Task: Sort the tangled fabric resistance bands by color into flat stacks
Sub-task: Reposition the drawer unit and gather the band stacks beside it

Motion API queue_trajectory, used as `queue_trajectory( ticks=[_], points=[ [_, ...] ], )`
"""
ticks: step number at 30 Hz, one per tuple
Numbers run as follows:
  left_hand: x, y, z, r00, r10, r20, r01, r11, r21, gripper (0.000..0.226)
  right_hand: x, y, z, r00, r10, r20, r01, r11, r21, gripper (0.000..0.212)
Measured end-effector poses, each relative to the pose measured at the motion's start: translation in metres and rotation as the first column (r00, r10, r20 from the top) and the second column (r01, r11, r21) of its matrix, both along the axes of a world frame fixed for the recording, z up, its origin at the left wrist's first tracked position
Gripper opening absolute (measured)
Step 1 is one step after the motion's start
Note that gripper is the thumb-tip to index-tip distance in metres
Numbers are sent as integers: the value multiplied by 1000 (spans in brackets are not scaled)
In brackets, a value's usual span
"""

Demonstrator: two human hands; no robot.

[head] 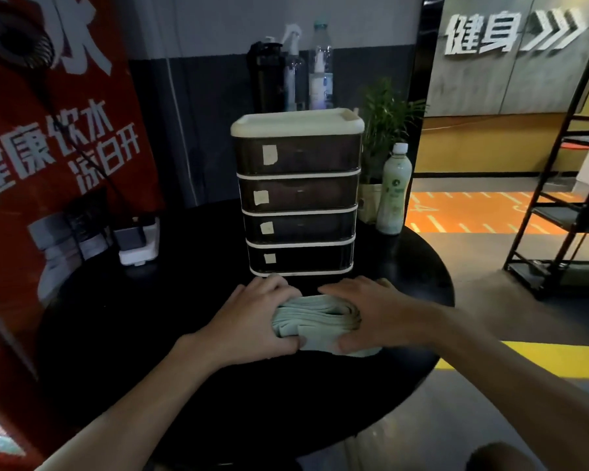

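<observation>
A folded stack of pale green fabric bands lies on the black round table, just in front of a small drawer unit. My left hand grips the stack's left end, fingers curled over its top and thumb pressed to its near edge. My right hand grips the right end the same way, thumb on the near edge. Only green bands show; no other color is in view.
A four-drawer dark plastic unit with a cream lid stands right behind the stack. A white-green bottle and potted plant stand to its right, a white charger box to its left. A black metal rack stands on the floor right.
</observation>
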State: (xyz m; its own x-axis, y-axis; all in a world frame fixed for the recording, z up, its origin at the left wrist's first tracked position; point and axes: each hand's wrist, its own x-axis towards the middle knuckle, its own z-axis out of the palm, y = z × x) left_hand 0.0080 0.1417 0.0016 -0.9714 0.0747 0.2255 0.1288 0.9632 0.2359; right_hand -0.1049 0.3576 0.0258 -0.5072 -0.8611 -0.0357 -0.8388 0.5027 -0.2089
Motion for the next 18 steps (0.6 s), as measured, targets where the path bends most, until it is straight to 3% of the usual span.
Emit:
queue_trajectory(
  ticks=[3,7,11,18],
  points=[
    [2,1,2,1000,-10,24,10,1000,23,65,-6,22,-11,977,-20,214,55,986,-159,104],
    [5,4,7,998,-8,64,2,996,89,69,-3,24,-36,888,21,459,200,882,-426,106],
    [5,7,11,994,37,99,-42,998,53,85,6,10,-42,883,40,467,243,814,-528,95],
    [8,-1,6,997,47,64,-59,976,209,54,0,13,-45,862,51,504,263,805,-531,102]
  ],
)
